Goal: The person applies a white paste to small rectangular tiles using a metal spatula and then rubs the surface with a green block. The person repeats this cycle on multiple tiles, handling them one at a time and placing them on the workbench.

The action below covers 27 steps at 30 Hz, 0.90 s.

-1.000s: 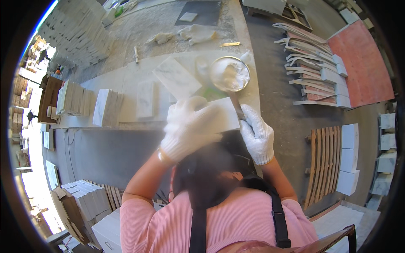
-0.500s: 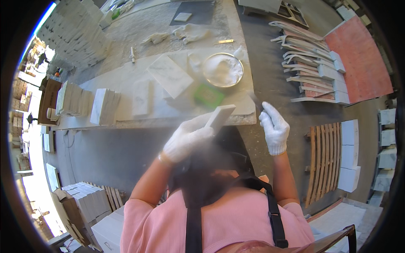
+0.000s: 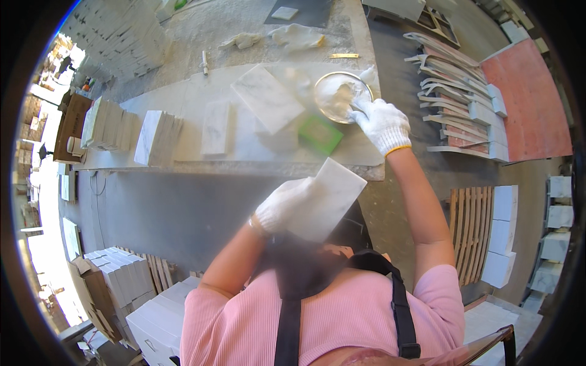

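Note:
My left hand point(image 3: 285, 206), in a white knitted glove, grips a white marble tile point(image 3: 332, 198) by its left side. The tile is held up in front of my chest, its broad face turned up. At the bowl's near right rim is my gloved right hand point(image 3: 384, 125), its fingers closed and reaching inside. The thin, dark, blade-like tool seen in it earlier is mostly hidden now. The round bowl point(image 3: 370, 91) holds white paste or powder with a hollow in it. Just below the bowl lies a green block point(image 3: 320, 134), beside a larger veined tile point(image 3: 268, 97).
On the dusty worktable point(image 3: 195, 174) stand tile stacks point(image 3: 155, 137), with a narrow tile point(image 3: 215, 128) alongside. Gloves point(image 3: 296, 38) and a yellow utility knife point(image 3: 345, 55) lie farther back. A pallet point(image 3: 470, 235) and a red board point(image 3: 528, 97) are at the right.
My right hand has moved forward from beside the table to the bowl. My left hand has turned the tile from edge-on to show its broad face. The view has shifted slightly.

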{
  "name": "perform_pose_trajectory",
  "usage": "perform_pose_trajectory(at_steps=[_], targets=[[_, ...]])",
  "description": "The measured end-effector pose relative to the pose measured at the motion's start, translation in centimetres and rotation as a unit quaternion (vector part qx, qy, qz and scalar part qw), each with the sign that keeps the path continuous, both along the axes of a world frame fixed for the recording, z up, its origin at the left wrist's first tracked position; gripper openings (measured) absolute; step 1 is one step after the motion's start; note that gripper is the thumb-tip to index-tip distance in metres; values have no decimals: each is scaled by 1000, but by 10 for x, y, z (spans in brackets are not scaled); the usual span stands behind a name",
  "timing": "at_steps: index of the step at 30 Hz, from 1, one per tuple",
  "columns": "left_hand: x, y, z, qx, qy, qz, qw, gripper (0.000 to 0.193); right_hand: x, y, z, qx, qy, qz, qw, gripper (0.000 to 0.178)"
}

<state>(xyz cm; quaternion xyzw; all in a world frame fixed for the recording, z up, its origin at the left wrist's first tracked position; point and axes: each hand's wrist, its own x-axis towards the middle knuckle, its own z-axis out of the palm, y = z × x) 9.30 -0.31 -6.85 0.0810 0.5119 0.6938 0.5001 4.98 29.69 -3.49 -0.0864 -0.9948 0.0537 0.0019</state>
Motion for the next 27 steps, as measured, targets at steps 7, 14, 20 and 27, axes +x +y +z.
perform_pose_trajectory(at_steps=[7,14,20,27], targets=[[-9,-4,-26,9,-49,33,998,44,40,-42,-32,-8,222,180,958,30],[-15,-19,-22,-44,-70,45,996,51,30,-69,-87,24,186,177,966,36],[-33,-12,-8,-94,57,-10,994,65,48,-58,-78,96,207,139,964,28],[-63,54,-1,-174,279,-126,936,59,118,14,-70,-102,132,5,986,52]])
